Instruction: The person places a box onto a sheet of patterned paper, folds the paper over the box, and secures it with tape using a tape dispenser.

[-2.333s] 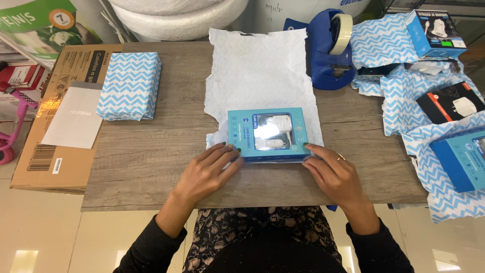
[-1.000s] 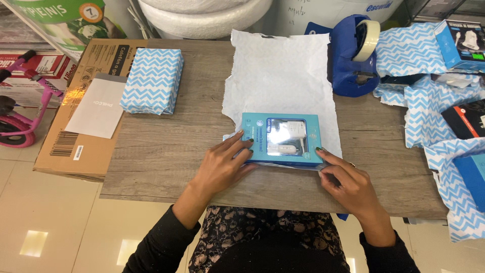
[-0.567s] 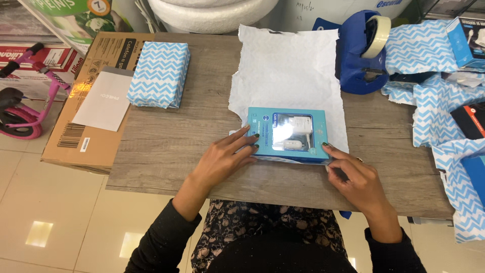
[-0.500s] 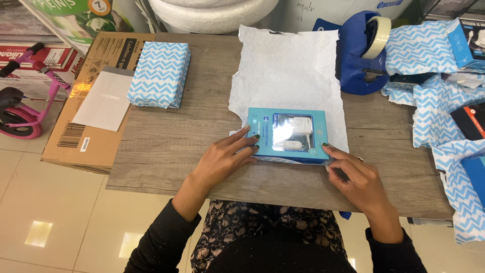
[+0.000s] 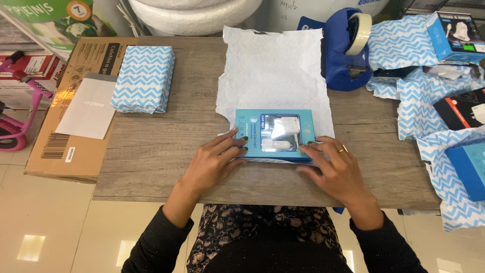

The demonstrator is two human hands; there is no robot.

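A light blue box with a clear window (image 5: 275, 134), showing a white charger, lies flat on the near end of a sheet of wrapping paper (image 5: 273, 71) turned white side up. My left hand (image 5: 214, 162) rests against the box's left near corner, fingers spread on its edge. At the box's right near corner, my right hand (image 5: 336, 169) lies with its fingers on the box and on the paper edge beneath it. Both hands touch the box without lifting it.
A parcel wrapped in blue zigzag paper (image 5: 144, 78) lies at the back left of the wooden table (image 5: 166, 146). A blue tape dispenser (image 5: 343, 50) stands behind the sheet. More zigzag paper (image 5: 424, 91) and several boxes (image 5: 452, 35) crowd the right side. A flat cardboard box (image 5: 65, 131) lies left.
My right hand has moved up from the paper's near edge onto the box's right corner. My left hand stays at the left corner. The view has shifted slightly.
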